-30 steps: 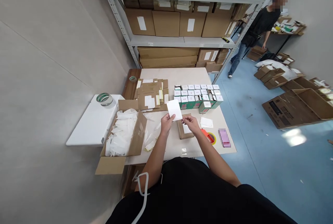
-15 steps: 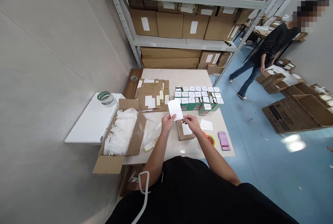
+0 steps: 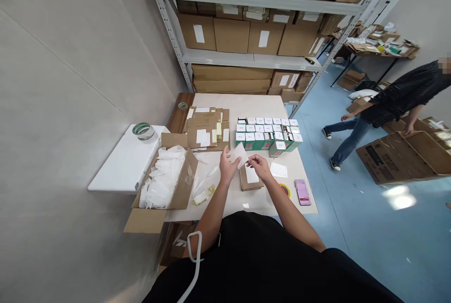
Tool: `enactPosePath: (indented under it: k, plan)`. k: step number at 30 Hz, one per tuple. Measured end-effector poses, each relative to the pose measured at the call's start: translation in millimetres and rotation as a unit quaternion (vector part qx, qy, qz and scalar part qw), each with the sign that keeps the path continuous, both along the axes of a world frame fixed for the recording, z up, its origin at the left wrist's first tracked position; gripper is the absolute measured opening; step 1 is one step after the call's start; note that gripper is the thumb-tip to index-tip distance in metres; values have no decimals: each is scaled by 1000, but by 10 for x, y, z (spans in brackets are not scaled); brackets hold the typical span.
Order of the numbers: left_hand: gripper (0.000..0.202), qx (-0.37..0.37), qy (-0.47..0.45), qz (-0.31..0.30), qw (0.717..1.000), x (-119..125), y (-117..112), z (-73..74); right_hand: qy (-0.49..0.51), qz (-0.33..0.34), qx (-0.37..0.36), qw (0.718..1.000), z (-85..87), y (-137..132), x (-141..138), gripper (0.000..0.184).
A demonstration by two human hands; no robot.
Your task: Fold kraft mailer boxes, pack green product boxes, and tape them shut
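A small sheet of white paper, likely a label (image 3: 239, 153), is raised over the table between my two hands. My left hand (image 3: 228, 167) grips it from the left, thumb in front and fingers behind. At its lower right corner, my right hand (image 3: 260, 167) has its thumb and fingertips pinched together on the edge. Directly below lies a flat brown cardboard box (image 3: 252, 185) with a white label on top, partly covered by my right hand. More white sheets (image 3: 278, 170) lie to the right of that hand.
Rows of small white-and-green boxes (image 3: 259, 141) stand behind my hands. Flattened cardboard (image 3: 202, 127) lies at the back left, beside an open carton (image 3: 185, 181) of white bags. A tape roll (image 3: 285, 190) and phone (image 3: 302, 192) are at right. A person (image 3: 387, 96) touches a large carton.
The label has tilted and bent between my hands, and my left fingers have risen behind it. The person at right has moved toward the large carton and placed a hand on it.
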State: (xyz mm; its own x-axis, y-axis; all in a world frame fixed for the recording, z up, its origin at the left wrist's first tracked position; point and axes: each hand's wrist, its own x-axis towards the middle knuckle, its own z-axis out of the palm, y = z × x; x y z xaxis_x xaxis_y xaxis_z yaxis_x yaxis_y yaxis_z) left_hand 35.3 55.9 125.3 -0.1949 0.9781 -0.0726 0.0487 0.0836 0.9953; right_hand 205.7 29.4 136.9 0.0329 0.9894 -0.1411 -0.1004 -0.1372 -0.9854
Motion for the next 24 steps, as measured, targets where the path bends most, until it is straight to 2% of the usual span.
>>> enactPosePath:
  k: [1, 3, 5, 6, 9, 11, 16, 20, 24]
  plan:
    - [62, 12, 18, -29, 999, 14, -21, 29, -1, 1, 7, 1000, 4, -4, -2, 26]
    - [41, 21, 4, -126, 992, 53, -62, 86, -9, 6, 25, 1000, 11, -12, -6, 26]
    - [35, 18, -35, -188, 981, 91, -93, 123, -21, 15, 38, 999, 13, -20, -8, 27]
    - [36, 17, -52, -187, 981, 104, -102, 132, -25, 20, 42, 999, 11, -24, -9, 28]
    - [41, 1, -84, -124, 989, 105, -112, 135, -31, 31, 44, 998, 3, -42, -13, 30]
    - [50, -19, -110, -105, 988, 86, -118, 134, -31, 32, 41, 998, 1, -54, -20, 31]
    - [70, -33, -181, -149, 971, 56, -180, 152, -21, 8, 22, 999, 14, -63, -57, 35]
    - [50, -11, -168, -159, 973, 27, -217, 141, -13, 15, 18, 1000, 15, -71, -114, 35]
    - [38, -16, -159, -112, 981, -67, -217, 111, -16, 5, 10, 1000, -7, -103, -172, 32]
